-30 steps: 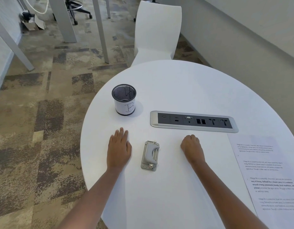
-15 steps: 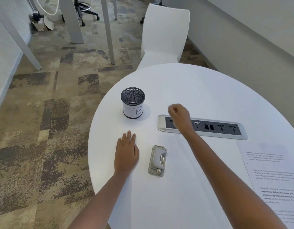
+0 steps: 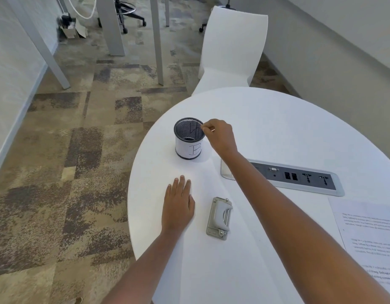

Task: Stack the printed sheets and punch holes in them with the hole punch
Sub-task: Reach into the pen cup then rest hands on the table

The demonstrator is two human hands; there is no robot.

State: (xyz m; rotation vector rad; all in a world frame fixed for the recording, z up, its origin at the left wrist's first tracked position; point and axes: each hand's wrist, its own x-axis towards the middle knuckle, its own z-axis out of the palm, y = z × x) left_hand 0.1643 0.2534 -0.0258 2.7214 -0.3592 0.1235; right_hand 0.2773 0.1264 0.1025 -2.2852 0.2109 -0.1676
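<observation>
Indoors | round white table [image 3: 277,119] | patchy carpet [image 3: 69,150] | white chair [image 3: 231,47]

Bare counter [image 3: 266,128] open across the far half. Nearer: cup [image 3: 189,138] at left with right hand [image 3: 219,134] at its rim, forearm slanting over the socket strip [image 3: 299,177]. Clear gap between flat left hand [image 3: 178,205] and hole punch [image 3: 219,218]. Printed sheets [image 3: 369,233] along right edge.
</observation>
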